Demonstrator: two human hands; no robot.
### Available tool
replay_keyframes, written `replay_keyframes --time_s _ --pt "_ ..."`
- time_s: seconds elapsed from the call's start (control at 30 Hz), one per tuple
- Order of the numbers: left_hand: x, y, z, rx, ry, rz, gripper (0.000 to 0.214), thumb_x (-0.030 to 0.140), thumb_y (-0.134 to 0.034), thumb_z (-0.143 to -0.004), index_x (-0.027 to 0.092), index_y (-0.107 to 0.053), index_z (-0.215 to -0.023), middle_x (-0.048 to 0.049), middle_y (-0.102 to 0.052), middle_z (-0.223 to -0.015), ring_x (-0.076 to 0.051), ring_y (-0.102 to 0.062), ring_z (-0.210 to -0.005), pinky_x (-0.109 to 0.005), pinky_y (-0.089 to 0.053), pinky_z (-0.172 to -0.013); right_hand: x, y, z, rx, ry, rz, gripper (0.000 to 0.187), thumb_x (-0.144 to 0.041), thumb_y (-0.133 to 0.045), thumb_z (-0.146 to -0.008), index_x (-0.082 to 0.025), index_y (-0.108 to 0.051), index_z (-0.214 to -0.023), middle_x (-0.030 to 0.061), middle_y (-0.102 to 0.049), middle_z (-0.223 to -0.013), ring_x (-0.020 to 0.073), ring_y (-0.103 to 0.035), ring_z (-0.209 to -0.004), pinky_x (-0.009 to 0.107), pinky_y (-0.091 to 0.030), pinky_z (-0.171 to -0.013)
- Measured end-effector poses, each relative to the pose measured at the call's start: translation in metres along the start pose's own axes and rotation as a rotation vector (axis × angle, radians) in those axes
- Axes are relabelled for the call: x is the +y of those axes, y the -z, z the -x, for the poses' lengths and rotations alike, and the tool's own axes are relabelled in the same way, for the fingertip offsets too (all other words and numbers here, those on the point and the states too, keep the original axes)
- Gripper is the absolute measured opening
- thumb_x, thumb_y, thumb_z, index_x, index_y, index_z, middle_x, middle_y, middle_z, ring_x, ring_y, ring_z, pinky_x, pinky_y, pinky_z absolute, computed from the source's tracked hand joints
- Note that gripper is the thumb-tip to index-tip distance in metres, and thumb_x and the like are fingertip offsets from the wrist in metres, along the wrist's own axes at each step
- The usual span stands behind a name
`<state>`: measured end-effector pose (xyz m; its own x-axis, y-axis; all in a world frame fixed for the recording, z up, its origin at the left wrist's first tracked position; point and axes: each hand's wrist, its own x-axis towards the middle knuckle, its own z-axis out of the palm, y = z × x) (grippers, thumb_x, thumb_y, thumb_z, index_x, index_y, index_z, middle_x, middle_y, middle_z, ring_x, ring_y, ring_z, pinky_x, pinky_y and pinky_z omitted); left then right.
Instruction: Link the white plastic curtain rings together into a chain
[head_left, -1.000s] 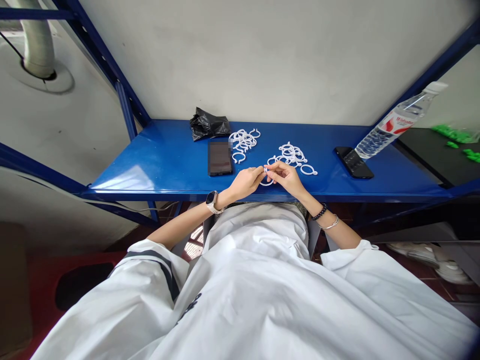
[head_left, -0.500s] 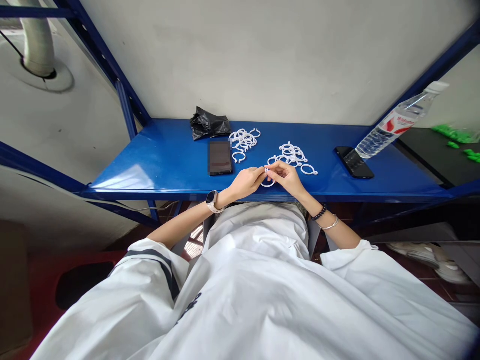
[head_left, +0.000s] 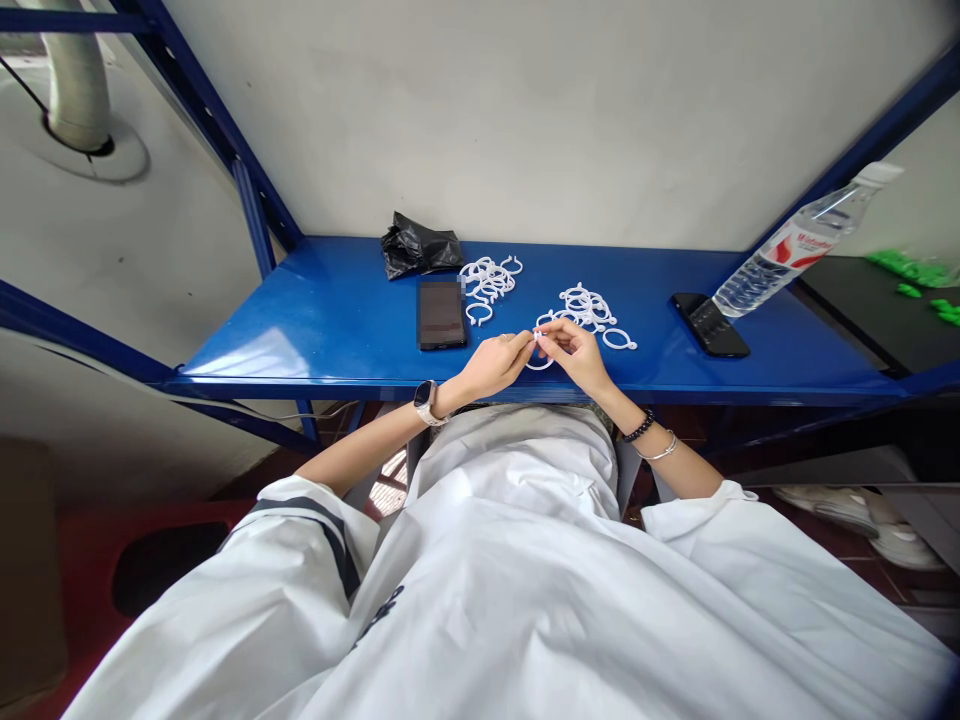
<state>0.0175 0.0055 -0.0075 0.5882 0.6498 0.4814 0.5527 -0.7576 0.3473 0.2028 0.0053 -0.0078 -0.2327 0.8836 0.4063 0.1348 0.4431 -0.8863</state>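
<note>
A white plastic curtain ring [head_left: 539, 367] is held between my two hands near the front edge of the blue table. My left hand [head_left: 496, 367] pinches it from the left, fingers pressed together. From the other side, the thumb and forefinger of my right hand [head_left: 576, 357] grip its small end part, which the fingertips partly hide. Just beyond my right hand lies a loose heap of similar white rings [head_left: 585, 303], with a single ring [head_left: 618, 339] beside it. Farther left is another pile [head_left: 487, 278], where some rings show a gap; one gapped ring [head_left: 478, 314] lies in front.
A dark phone [head_left: 442, 315] lies left of the rings, with a crumpled black plastic bag [head_left: 421, 247] behind it. To the right, a water bottle [head_left: 787, 250] stands by another black phone [head_left: 709, 325]. Green pieces [head_left: 911, 268] lie at far right. A wall backs the blue table [head_left: 337, 310].
The held ring and my fingertips have shifted very slightly. Both hands keep their pinch, and the piles look the same.
</note>
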Motion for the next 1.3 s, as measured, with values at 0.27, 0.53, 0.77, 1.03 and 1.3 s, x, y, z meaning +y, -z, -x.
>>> replay_keyframes --time_s 0.27,0.53,0.77,1.03,1.3 --pt "-0.003 -0.003 0.000 -0.001 0.000 -0.022 0.045 0.040 -0.015 -0.105 0.017 -0.051 -0.091 -0.0079 -0.063 -0.073 -0.018 -0.057 -0.062 -0.029 -0.034 -0.057 0.003 0.001 0.001 0.015 0.031 0.020 0.037 -0.057 -0.072 -0.079 -0.023 -0.072 -0.094 0.0025 -0.070 -0.084 0.0159 -0.063 -0.072 0.029 -0.052 -0.064" --pt "-0.005 -0.004 0.000 0.002 -0.014 -0.031 0.047 0.040 -0.013 -0.105 0.017 -0.052 -0.092 -0.0079 -0.062 -0.072 -0.018 -0.056 -0.062 -0.029 -0.033 -0.058 0.009 0.002 -0.001 0.011 0.040 0.044 0.036 -0.056 -0.072 -0.079 -0.024 -0.075 -0.095 0.0042 -0.074 -0.094 0.0196 -0.067 -0.083 0.033 -0.055 -0.072" --pt "-0.006 -0.005 0.000 0.003 -0.019 -0.035 0.047 0.039 -0.013 -0.105 0.016 -0.053 -0.093 -0.0087 -0.063 -0.074 -0.018 -0.057 -0.064 -0.029 -0.035 -0.058 0.011 0.003 -0.001 -0.006 0.037 0.048 0.035 -0.055 -0.071 -0.080 -0.025 -0.076 -0.096 0.0045 -0.074 -0.097 0.0205 -0.068 -0.087 0.033 -0.056 -0.075" --pt "-0.006 -0.005 0.000 0.007 -0.018 -0.028 0.047 0.039 -0.015 -0.105 0.016 -0.054 -0.092 -0.0088 -0.064 -0.074 -0.018 -0.058 -0.065 -0.029 -0.037 -0.060 0.008 0.003 -0.001 -0.025 0.006 0.037 0.038 -0.058 -0.071 -0.078 -0.024 -0.075 -0.095 0.0049 -0.074 -0.099 0.0211 -0.068 -0.088 0.034 -0.057 -0.075" --pt "-0.006 -0.004 0.000 -0.017 -0.012 -0.029 0.049 0.040 -0.014 -0.105 0.015 -0.056 -0.097 -0.0104 -0.065 -0.076 -0.020 -0.059 -0.066 -0.029 -0.037 -0.060 0.006 0.002 -0.001 -0.028 -0.009 0.010 0.038 -0.058 -0.072 -0.078 -0.025 -0.075 -0.095 0.0040 -0.073 -0.092 0.0193 -0.067 -0.082 0.033 -0.057 -0.072"
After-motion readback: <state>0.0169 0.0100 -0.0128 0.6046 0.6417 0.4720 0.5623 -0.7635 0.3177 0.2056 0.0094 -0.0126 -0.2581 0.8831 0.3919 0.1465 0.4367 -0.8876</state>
